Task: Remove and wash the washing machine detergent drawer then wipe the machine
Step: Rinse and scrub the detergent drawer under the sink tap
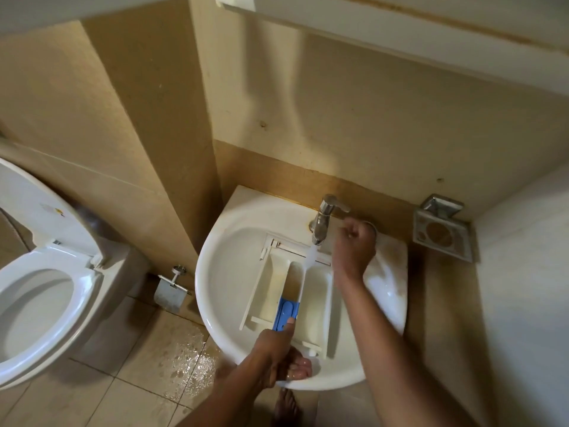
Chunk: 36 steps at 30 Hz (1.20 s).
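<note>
1. While water (311, 257) runs from the chrome lever tap (323, 220) at the back edge of the white ceramic washbasin (215, 303), the white plastic detergent drawer (317, 291) lies inside the bowl. It runs lengthwise from back edge to front edge, compartments upward.
2. The stream lands on a divider at the drawer's far end.
3. The left hand (277, 349) grasps the drawer's near end at the basin's front edge, with its thumb pressed on the blue plastic insert (286, 312) in the middle compartment.
4. The right hand (354, 245) has its fingers curled, just beside the tap toward the basin's back right corner. Whether it grips anything cannot be told.
5. A white toilet (46, 288) stands left of the basin with its lid raised. A metal soap dish (443, 235) hangs on the wall to the right. The beige tiled floor (184, 359) is wet below the basin's front left edge.
</note>
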Each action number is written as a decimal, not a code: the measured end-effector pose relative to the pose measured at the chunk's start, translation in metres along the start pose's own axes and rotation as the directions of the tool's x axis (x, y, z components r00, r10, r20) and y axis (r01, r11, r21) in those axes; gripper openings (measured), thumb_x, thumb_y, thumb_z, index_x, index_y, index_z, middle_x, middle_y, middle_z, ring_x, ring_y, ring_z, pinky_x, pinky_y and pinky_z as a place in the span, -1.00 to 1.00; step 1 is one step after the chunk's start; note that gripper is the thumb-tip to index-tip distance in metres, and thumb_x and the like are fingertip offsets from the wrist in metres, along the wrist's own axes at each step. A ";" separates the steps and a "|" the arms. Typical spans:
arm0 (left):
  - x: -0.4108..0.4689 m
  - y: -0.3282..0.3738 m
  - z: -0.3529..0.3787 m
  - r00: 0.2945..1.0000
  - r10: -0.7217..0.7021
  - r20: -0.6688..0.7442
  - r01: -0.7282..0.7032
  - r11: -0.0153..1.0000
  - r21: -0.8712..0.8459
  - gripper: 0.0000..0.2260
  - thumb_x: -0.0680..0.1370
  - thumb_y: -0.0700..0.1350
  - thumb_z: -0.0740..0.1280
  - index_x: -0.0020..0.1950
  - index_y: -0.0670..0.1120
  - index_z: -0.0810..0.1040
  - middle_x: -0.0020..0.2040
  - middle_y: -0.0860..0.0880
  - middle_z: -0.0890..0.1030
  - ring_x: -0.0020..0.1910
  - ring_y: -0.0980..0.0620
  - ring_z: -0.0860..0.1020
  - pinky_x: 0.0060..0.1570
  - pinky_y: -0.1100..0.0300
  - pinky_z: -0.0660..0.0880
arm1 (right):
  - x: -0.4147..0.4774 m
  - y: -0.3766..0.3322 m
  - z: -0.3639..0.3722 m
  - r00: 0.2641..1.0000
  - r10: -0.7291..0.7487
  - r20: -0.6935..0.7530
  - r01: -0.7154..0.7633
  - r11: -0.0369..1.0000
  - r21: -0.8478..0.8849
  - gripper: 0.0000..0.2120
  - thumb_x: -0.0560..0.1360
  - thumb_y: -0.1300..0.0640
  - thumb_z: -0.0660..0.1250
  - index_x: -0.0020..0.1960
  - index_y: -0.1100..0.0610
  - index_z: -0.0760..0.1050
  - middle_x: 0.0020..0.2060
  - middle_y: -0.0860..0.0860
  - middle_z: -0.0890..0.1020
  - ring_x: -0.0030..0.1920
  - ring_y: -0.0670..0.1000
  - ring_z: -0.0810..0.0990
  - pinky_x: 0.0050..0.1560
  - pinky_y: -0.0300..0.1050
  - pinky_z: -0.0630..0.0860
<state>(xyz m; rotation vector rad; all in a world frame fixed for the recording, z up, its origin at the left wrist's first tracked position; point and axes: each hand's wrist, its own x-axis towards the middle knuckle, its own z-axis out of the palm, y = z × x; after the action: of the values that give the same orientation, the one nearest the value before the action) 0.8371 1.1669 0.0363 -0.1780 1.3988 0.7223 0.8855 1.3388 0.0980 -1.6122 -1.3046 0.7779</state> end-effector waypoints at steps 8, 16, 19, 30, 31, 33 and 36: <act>-0.010 0.063 0.022 0.764 0.577 -0.290 -0.557 0.816 0.156 -0.60 0.60 0.00 0.25 -0.23 -0.28 0.63 -0.30 -0.20 0.68 -0.33 -0.06 0.59 -0.19 -0.08 0.60 | -0.041 0.046 0.014 0.501 0.660 0.560 -0.823 0.161 0.545 -0.86 0.56 0.33 0.16 -0.07 0.31 0.48 -0.24 0.16 0.54 -0.23 0.09 0.57 -0.18 -0.12 0.55; 0.043 0.100 0.051 0.876 0.420 -0.238 -0.475 0.837 -0.271 -0.85 0.43 -0.14 0.29 -0.27 -0.12 0.64 -0.18 -0.19 0.67 -0.19 -0.10 0.63 -0.14 0.03 0.57 | -0.032 0.060 0.036 0.489 0.588 0.644 -0.796 -0.001 0.605 -0.79 0.53 0.31 0.14 -0.19 0.29 0.51 -0.29 0.23 0.60 -0.24 0.19 0.61 -0.10 0.00 0.57; 0.043 0.096 0.061 0.859 0.433 -0.274 -0.510 0.768 -0.387 -0.83 0.49 -0.16 0.32 -0.15 -0.19 0.70 -0.15 -0.20 0.71 -0.19 -0.09 0.66 -0.13 0.05 0.59 | -0.023 0.076 0.040 0.476 0.580 0.661 -0.810 -0.003 0.586 -0.82 0.53 0.27 0.18 -0.11 0.30 0.53 -0.26 0.25 0.62 -0.23 0.18 0.65 -0.05 -0.01 0.57; 0.055 0.091 0.067 0.868 0.405 -0.288 -0.494 0.642 -0.586 -0.85 0.48 -0.21 0.39 -0.08 -0.25 0.73 -0.09 -0.23 0.73 -0.13 -0.14 0.69 0.04 -0.03 0.63 | -0.025 0.081 0.037 0.481 0.542 0.689 -0.835 0.043 0.549 -0.80 0.56 0.19 0.20 -0.01 0.29 0.55 -0.14 0.21 0.64 -0.09 0.14 0.64 -0.03 -0.05 0.57; 0.053 0.092 0.067 0.870 0.401 -0.286 -0.489 0.636 -0.597 -0.86 0.49 -0.22 0.38 -0.09 -0.24 0.73 -0.12 -0.21 0.73 -0.14 -0.13 0.68 0.01 0.00 0.63 | -0.025 0.081 0.037 0.484 0.530 0.696 -0.831 0.029 0.556 -0.79 0.56 0.19 0.19 -0.01 0.29 0.56 -0.15 0.21 0.65 -0.11 0.14 0.66 -0.04 -0.04 0.57; 0.052 0.092 0.066 0.871 0.400 -0.285 -0.485 0.617 -0.620 -0.86 0.49 -0.23 0.36 -0.09 -0.22 0.71 -0.15 -0.19 0.71 -0.14 -0.13 0.66 0.01 0.01 0.61 | -0.025 0.081 0.039 0.486 0.526 0.698 -0.827 0.018 0.562 -0.76 0.58 0.18 0.17 -0.06 0.28 0.56 -0.20 0.20 0.66 -0.19 0.13 0.68 -0.13 -0.07 0.57; 0.054 0.093 0.066 0.870 0.391 -0.300 -0.488 0.597 -0.637 -0.86 0.49 -0.24 0.34 -0.11 -0.23 0.71 -0.17 -0.17 0.69 -0.14 -0.12 0.64 0.02 0.02 0.60 | -0.025 0.086 0.042 0.498 0.513 0.700 -0.818 0.008 0.575 -0.77 0.57 0.16 0.18 0.00 0.28 0.55 -0.11 0.21 0.64 -0.11 0.15 0.66 -0.09 -0.04 0.58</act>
<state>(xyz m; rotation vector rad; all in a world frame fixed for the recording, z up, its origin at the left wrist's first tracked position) 0.8397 1.2925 0.0267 -0.4908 1.2305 1.6945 0.8776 1.3216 0.0014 -1.0722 0.1056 2.0080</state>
